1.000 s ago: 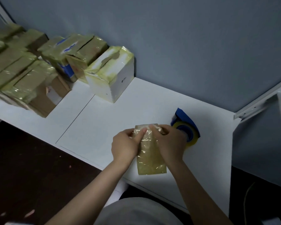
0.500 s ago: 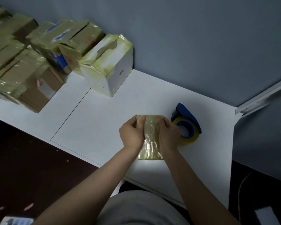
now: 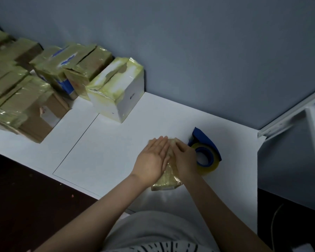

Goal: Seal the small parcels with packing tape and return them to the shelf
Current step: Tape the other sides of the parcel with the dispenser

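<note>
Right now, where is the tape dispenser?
Head view, right of centre: the tape dispenser lies on the white shelf, just right of the right hand and small parcel.

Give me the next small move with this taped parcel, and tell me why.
Probably curl both hands round the parcel and lift it toward the taped boxes at the left. The left hand lies flat on top with straight fingers, the right hand rests on its right side, yellowish tape covers what shows of it, and the tape dispenser lies set down on the shelf.
</note>
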